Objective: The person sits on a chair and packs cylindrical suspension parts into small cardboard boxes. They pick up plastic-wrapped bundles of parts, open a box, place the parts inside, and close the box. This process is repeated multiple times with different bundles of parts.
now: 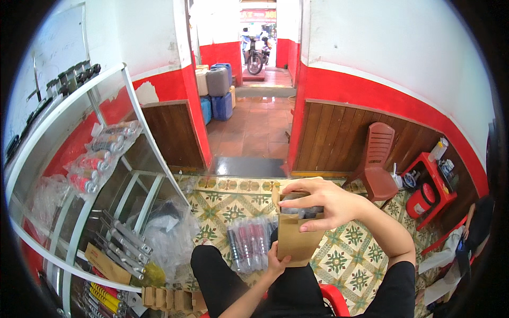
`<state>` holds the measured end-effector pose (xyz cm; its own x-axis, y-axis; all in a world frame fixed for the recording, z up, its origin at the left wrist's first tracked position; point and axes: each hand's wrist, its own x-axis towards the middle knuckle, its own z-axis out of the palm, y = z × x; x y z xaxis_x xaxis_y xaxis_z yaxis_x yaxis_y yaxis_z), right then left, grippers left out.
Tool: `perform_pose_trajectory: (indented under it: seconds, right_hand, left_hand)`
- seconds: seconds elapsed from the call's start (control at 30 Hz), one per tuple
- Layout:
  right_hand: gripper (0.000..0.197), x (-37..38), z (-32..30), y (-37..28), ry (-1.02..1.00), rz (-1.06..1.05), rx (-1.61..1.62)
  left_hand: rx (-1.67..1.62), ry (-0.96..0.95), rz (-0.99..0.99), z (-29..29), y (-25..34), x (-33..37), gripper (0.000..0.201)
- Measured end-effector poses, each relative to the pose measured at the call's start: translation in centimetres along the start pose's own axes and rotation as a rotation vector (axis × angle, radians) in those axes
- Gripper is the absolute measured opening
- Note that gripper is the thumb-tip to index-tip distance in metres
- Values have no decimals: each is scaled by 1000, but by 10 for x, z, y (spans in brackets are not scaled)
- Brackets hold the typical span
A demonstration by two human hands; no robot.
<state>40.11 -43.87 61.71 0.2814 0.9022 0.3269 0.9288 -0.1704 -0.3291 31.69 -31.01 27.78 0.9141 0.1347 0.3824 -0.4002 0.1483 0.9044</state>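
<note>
A tall brown cardboard box [298, 245] stands upright in front of me, above my lap. My left hand [277, 261] grips its lower left side, fingers and thumb wrapped round the edge. Over the box's upper end lies my right hand [328, 204], its thumb on the near face and its fingers reaching across the top to the raised flap. Between those fingers a grey plastic-wrapped item [305, 212] shows inside the box; its kind is hidden. On the tiled floor just beyond lie several plastic-wrapped shock absorbers [249, 241], dark and red.
At the left, a metal rack [154, 135] holds bagged shock absorbers [90, 164] and metal tubes [119, 236]. Small cardboard boxes [172, 299] stand near my left knee. Farther off are a brown chair [375, 159], a red side table [437, 177] and plastic jerrycans [218, 82] beyond the doorway.
</note>
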Motion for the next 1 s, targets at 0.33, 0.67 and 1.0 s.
perform_pose_trajectory:
  seconds: [0.33, 0.67, 1.0]
  right_hand:
    - [52, -12, -11, -8, 53, 201, 113]
    - [56, -135, 81, 126, 120, 942, 997]
    - [44, -253, 258, 135, 658, 1293, 1513]
  left_hand:
    - [50, -36, -47, -2, 45, -4, 60]
    - [-84, -468, -1059, -26, 64, -8, 63]
    - [669, -1116, -993, -58, 18, -4, 79]
